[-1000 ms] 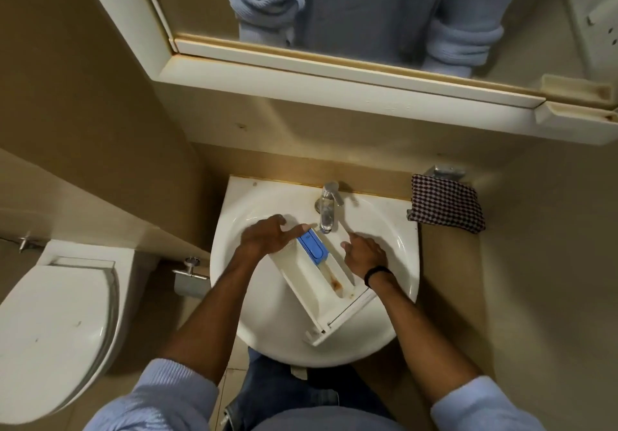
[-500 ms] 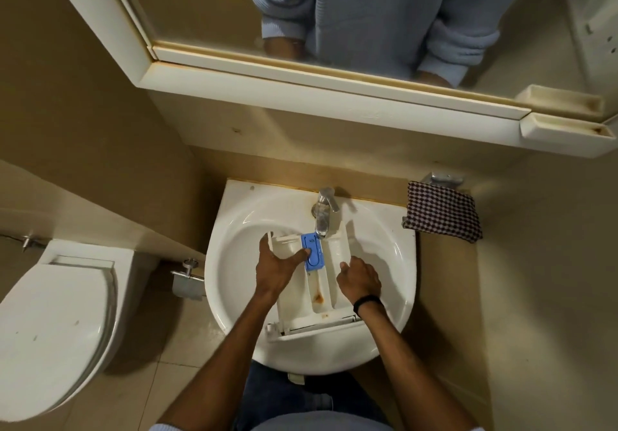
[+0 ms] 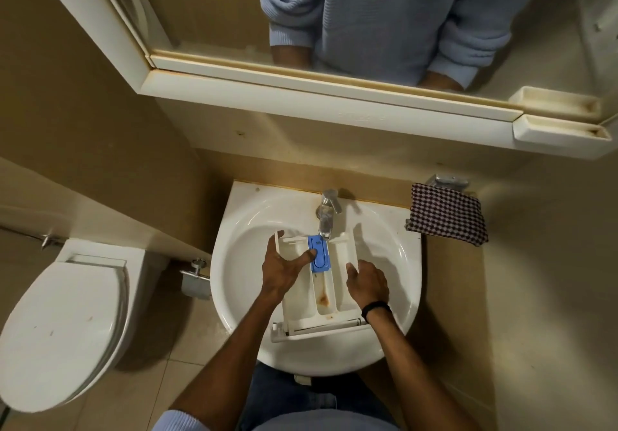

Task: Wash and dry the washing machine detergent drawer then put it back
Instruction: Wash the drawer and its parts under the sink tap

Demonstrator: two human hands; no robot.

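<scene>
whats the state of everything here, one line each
detergent drawer: in the sink, brown stain in its middle channel
blue insert: fitted in the drawer
tap: over the drawer, flow unclear
toilet lid: down
checked cloth: lying beside the sink
left hand: grips drawer's left wall
right hand: holds drawer's right wall

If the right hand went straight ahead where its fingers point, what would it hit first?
The right hand sits at the right wall of the detergent drawer, so the drawer comes first. Beyond it, probably the tap, though depth is unclear.
</scene>
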